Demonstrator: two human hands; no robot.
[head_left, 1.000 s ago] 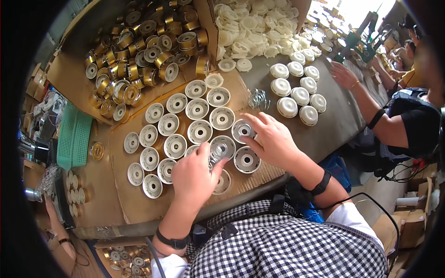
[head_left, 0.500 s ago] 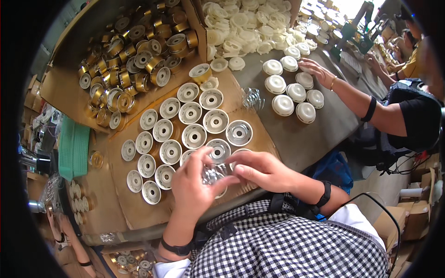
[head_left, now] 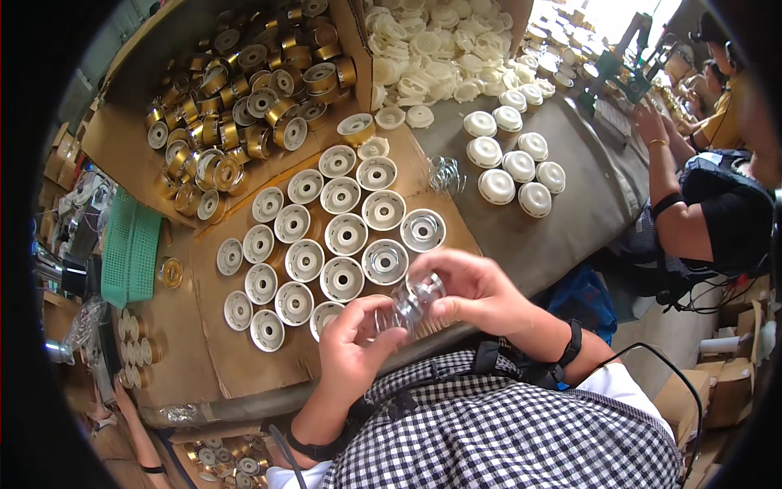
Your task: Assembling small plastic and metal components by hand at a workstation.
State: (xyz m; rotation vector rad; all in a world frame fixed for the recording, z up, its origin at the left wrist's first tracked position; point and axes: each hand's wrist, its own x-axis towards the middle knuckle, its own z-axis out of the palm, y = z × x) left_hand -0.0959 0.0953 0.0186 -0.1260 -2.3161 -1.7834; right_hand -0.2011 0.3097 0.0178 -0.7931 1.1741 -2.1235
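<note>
Above the near edge of the cardboard, my two hands are close together around shiny, coil-like metal springs (head_left: 406,311), partly smeared by motion. My left hand (head_left: 349,342) pinches the springs between thumb and fingers. My right hand (head_left: 482,292) grips the upper end of the bunch, at a bright metal spring (head_left: 428,288). Just beyond them, white-faced round cups (head_left: 344,234) with centre holes stand in slanting rows. Metal coils lie inside a right-hand cup (head_left: 423,231) and the cup below it (head_left: 385,262). My hands hide some of the nearest cups.
A carton (head_left: 122,155) of gold-sided cups stands at the far left, beside a heap of off-white plastic parts (head_left: 440,49). Loose wire springs (head_left: 445,175) lie near white-capped pieces (head_left: 497,187). A green basket (head_left: 130,253) is at left; a co-worker (head_left: 692,220) sits at right.
My right hand has lifted slightly and now grips the springs, which show between both hands. More of the near cups are uncovered. The co-worker's hand has drawn back from the white-capped pieces.
</note>
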